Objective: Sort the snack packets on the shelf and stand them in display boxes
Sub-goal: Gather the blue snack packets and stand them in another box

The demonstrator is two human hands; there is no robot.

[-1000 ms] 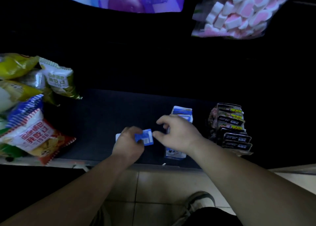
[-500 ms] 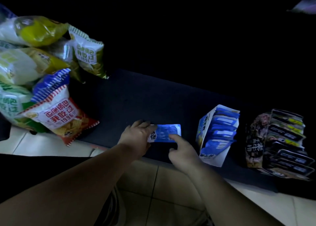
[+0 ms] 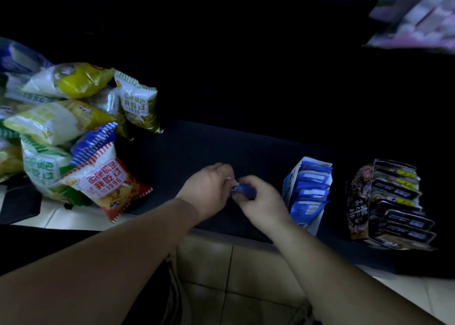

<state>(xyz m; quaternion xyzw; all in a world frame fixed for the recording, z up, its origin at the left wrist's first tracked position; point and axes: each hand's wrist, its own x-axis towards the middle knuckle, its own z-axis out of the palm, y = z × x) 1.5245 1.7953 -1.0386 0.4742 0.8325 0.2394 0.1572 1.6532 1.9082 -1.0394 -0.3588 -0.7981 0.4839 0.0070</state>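
Dark shelf (image 3: pixel 221 147) edge nearest: left hand (image 3: pixel 209 189) and right hand (image 3: pixel 261 201) meet, fingers curled, pinching a small blue packet (image 3: pixel 242 189) between them, just left of the blue display box (image 3: pixel 307 191). Farther left, chip bags (image 3: pixel 103 179) read "1996".

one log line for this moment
left hand: pinches blue packet | right hand: grips same packet | packet: not yet boxed | blue box: right of hands, packets standing

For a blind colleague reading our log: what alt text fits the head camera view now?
The left hand and right hand together hold a small blue packet over a dark shelf. To their right stand a blue-and-white display box of blue packets and a black display box; colourful crisp bags lie heaped at left.
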